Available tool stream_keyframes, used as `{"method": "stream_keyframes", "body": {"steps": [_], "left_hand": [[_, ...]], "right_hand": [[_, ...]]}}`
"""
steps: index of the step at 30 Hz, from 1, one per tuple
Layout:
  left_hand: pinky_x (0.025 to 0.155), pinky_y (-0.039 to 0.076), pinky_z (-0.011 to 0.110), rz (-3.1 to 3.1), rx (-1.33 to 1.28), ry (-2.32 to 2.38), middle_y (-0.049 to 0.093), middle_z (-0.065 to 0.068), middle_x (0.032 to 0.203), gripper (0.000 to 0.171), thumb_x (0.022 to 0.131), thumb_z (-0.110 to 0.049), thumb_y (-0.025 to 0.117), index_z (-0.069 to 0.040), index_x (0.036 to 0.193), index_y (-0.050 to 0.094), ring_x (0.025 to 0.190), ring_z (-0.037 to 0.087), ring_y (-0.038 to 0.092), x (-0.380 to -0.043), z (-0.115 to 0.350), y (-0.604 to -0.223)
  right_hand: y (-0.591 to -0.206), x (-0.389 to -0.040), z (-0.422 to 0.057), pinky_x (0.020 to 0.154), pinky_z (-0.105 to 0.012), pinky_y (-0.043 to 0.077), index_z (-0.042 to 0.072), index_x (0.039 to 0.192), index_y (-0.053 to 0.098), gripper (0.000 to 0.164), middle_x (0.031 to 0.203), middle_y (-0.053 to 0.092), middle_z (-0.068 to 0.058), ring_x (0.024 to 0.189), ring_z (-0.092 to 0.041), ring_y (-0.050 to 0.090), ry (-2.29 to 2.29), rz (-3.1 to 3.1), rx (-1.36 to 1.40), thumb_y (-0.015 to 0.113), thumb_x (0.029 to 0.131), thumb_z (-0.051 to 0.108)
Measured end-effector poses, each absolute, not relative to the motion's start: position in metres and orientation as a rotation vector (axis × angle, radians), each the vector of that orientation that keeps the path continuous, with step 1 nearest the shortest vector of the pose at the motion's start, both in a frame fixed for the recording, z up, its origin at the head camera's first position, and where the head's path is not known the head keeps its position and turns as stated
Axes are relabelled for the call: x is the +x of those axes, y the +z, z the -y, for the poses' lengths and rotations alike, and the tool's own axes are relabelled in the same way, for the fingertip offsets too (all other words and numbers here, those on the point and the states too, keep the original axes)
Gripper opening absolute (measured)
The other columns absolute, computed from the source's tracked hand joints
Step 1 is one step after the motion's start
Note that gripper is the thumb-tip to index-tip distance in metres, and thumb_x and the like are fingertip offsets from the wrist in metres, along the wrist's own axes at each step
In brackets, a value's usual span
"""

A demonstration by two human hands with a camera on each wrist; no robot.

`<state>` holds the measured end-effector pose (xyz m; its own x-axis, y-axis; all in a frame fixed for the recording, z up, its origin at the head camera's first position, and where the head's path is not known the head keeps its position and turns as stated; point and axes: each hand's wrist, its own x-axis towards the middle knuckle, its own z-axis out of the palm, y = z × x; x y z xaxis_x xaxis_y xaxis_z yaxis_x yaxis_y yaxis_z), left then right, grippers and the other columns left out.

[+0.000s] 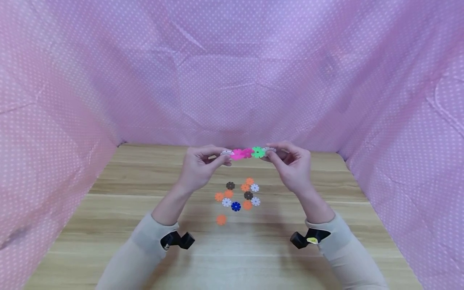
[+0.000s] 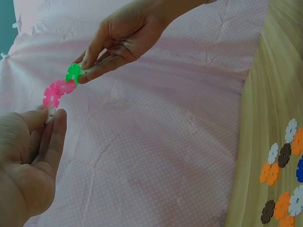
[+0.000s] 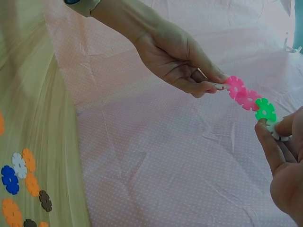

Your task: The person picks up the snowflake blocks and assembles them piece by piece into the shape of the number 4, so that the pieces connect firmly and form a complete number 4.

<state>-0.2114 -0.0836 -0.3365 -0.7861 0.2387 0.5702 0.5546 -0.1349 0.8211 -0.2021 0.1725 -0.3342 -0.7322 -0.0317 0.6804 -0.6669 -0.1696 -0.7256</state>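
Note:
Both hands hold up a short chain of notched plastic discs, flower-like snowflake pieces, above the far part of the table. My left hand [image 1: 197, 167] pinches the white disc [image 1: 226, 153] at the left end between thumb and fingers. Beside it come two pink discs [image 1: 237, 154], then a green disc [image 1: 258, 152]. At the other end my right hand [image 1: 295, 165] pinches another white disc [image 3: 276, 131], partly covered by its thumb and fingers. In the wrist views the linked discs stand at different angles to each other.
Loose discs lie on the wooden table [image 1: 145, 193] below the hands: several orange ones [image 1: 221, 219], several white ones [image 1: 226, 202], two dark brown ones [image 1: 230, 185] and a blue one [image 1: 236, 206]. Pink dotted cloth [image 1: 232, 92] hangs behind and on both sides.

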Motion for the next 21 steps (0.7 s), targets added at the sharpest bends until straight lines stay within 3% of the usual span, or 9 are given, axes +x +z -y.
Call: {"method": "stream_keyframes", "body": {"steps": [6,10,13,21], "left_hand": [[0.078,0.072,0.036,1.889,-0.863,-2.065,0.081,-0.002,0.090,0.009,0.093,0.014,0.070,0.017,0.101,0.074,0.077,0.009,0.078,-0.207,0.081,-0.340],[0.078,0.072,0.037,1.884,-0.867,-2.064,0.080,-0.011,0.091,0.010,0.093,0.013,0.071,0.017,0.102,0.074,0.077,0.009,0.079,-0.205,0.080,-0.340],[0.080,0.072,0.038,1.872,-0.897,-2.062,0.081,-0.004,0.093,0.012,0.093,0.013,0.071,0.017,0.104,0.074,0.079,0.010,0.079,-0.205,0.078,-0.338],[0.082,0.071,0.038,1.889,-0.895,-2.073,0.075,0.032,0.100,0.014,0.093,0.013,0.071,0.016,0.106,0.073,0.081,0.010,0.079,-0.204,0.072,-0.335]], "right_hand": [[-0.334,-0.197,-0.174,0.077,-0.031,0.071,-0.007,0.104,0.078,0.031,0.092,0.077,-0.002,0.081,-0.013,0.081,1.973,1.679,0.832,0.063,0.087,-0.028],[-0.336,-0.195,-0.174,0.077,-0.031,0.071,-0.012,0.104,0.076,0.024,0.091,0.075,-0.003,0.082,-0.012,0.081,1.965,1.660,0.857,0.065,0.088,-0.026],[-0.333,-0.195,-0.176,0.077,-0.032,0.071,-0.013,0.104,0.076,0.020,0.090,0.074,-0.004,0.081,-0.011,0.080,1.951,1.643,0.851,0.068,0.089,-0.022],[-0.325,-0.197,-0.182,0.074,-0.023,0.070,-0.008,0.106,0.078,0.028,0.092,0.077,0.000,0.080,-0.010,0.080,1.903,1.701,0.822,0.066,0.088,-0.025]]}}
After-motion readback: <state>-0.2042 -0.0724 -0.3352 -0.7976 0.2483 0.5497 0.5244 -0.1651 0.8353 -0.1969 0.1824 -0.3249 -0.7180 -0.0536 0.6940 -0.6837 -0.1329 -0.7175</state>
